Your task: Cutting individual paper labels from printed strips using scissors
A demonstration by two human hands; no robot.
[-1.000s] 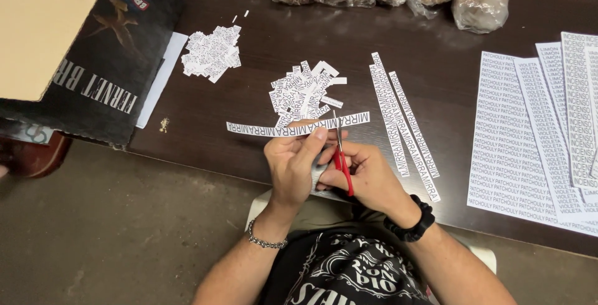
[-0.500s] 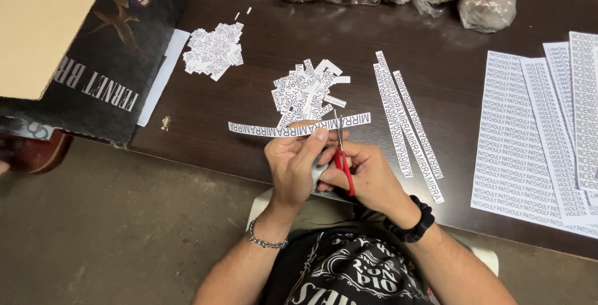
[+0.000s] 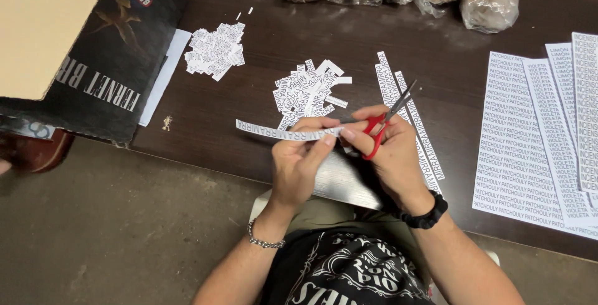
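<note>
Head view: 1 scissors (image 3: 386,118), 2 label piles (image 3: 308,93).

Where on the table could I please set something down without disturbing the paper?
Bare dark table lies between the long strips and the printed sheets, and between the two piles of cut labels. The right side, and around both hands holding scissors, is crowded.

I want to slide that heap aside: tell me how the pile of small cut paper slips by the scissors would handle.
The pile of slips likely weighs almost nothing and would scatter; the pieces lie loose and overlapping. Each probably bends easily, like the thin strip in the left hand.
</note>
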